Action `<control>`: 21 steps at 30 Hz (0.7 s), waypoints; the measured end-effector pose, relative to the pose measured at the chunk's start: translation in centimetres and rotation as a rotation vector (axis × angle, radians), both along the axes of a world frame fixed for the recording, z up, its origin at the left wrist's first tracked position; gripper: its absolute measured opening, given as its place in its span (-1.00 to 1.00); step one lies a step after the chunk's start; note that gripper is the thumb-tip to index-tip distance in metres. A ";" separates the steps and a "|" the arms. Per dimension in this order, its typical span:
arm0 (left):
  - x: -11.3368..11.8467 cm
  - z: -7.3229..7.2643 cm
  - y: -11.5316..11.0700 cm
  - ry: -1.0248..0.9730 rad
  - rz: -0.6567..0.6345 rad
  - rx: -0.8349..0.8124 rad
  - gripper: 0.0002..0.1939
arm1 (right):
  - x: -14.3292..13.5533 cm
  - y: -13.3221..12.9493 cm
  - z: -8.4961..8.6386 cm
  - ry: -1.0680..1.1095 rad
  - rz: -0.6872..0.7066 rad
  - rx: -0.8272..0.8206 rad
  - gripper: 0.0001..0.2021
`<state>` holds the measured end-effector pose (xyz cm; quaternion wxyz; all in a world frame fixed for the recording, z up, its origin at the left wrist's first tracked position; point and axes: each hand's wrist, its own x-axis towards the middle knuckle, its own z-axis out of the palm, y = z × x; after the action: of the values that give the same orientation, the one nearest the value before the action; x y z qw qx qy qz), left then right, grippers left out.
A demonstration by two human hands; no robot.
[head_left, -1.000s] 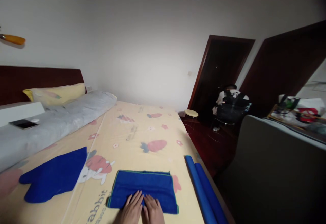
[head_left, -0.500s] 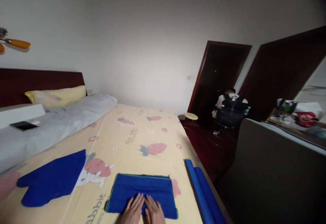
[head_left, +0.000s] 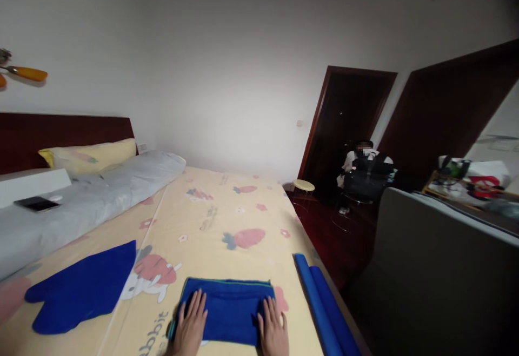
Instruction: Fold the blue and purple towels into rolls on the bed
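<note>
A folded blue cloth (head_left: pixel 231 313) with green stitched edging lies flat on the bed near me. My left hand (head_left: pixel 192 321) rests palm down over its left side, fingers stretched out. On the cloth's right side lies my right hand (head_left: pixel 273 326), also flat with the fingers spread a little. To the left, a flat blue cloth piece (head_left: pixel 83 286) shaped like a mitten is spread on the sheet. Two rolls of blue fabric (head_left: pixel 320 302) lie side by side along the bed's right edge.
The bed (head_left: pixel 239 210) has a yellow patterned sheet. A grey cover (head_left: pixel 121 183) carries a dark phone (head_left: pixel 37 203) at the left. Beyond the right edge stand a dark panel (head_left: pixel 438 269), a stool (head_left: pixel 304 185) and a seated person (head_left: pixel 360 169).
My hands were together at the middle of the folded cloth. They have slid apart, the left to its left side and the right to its right side.
</note>
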<state>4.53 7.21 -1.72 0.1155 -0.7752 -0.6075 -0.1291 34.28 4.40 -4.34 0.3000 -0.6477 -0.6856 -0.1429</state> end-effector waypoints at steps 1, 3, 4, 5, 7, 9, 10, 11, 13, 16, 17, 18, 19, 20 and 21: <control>0.9 -0.5 -0.4 0.001 -0.086 0.066 -0.45 | -1.3 -0.2 -0.5 -0.032 0.056 0.076 -0.57; 2.3 -1.2 -1.4 0.017 -0.301 0.161 -0.39 | -3.9 -0.8 -1.6 -0.084 0.205 0.235 -0.61; 2.5 -1.5 -2.0 0.025 -0.379 0.177 -0.36 | -4.7 -1.2 -2.1 -0.100 0.267 0.297 -0.61; 2.3 -1.7 -2.6 0.029 -0.416 0.174 -0.34 | -5.1 -1.7 -2.5 -0.110 0.304 0.332 -0.62; 0.5 -1.7 -3.8 0.012 -0.373 0.125 -0.35 | -4.1 -2.9 -2.9 -0.129 0.294 0.292 -0.60; -2.5 -1.5 -4.7 -0.022 -0.233 0.051 -0.38 | -1.3 -4.1 -2.8 -0.132 0.180 0.147 -0.56; -4.1 -1.3 -5.0 -0.038 -0.166 0.012 -0.40 | 0.4 -4.6 -2.6 -0.127 0.120 0.067 -0.55; -5.6 -1.1 -5.2 -0.051 -0.110 -0.024 -0.42 | 2.0 -5.0 -2.4 -0.121 0.078 -0.005 -0.56; -7.5 -0.6 -5.5 -0.067 -0.041 -0.084 -0.45 | 4.3 -5.3 -2.0 -0.104 0.060 -0.112 -0.56; -8.0 0.1 -5.2 -0.058 -0.042 -0.130 -0.44 | 5.0 -5.1 -1.6 -0.096 0.088 -0.162 -0.54; -7.8 0.2 -5.1 -0.052 -0.058 -0.132 -0.42 | 4.8 -5.1 -1.6 -0.091 0.071 -0.155 -0.53; -7.6 0.2 -4.9 -0.045 -0.080 -0.133 -0.39 | 4.5 -5.0 -1.7 -0.085 0.046 -0.144 -0.52; -7.6 0.1 -4.8 -0.041 -0.099 -0.133 -0.34 | 4.3 -5.0 -1.7 -0.077 0.019 -0.136 -0.53; -7.6 0.0 -4.6 -0.042 -0.110 -0.135 -0.30 | 4.2 -5.1 -1.7 -0.068 -0.004 -0.130 -0.56; -7.8 -0.2 -4.5 -0.047 -0.114 -0.139 -0.28 | 4.3 -5.2 -1.6 -0.060 -0.016 -0.128 -0.58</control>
<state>-3.23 2.70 -1.88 0.0396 -0.8114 -0.5724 -0.1114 38.60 -0.79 -5.90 0.2361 -0.6667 -0.6966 -0.1203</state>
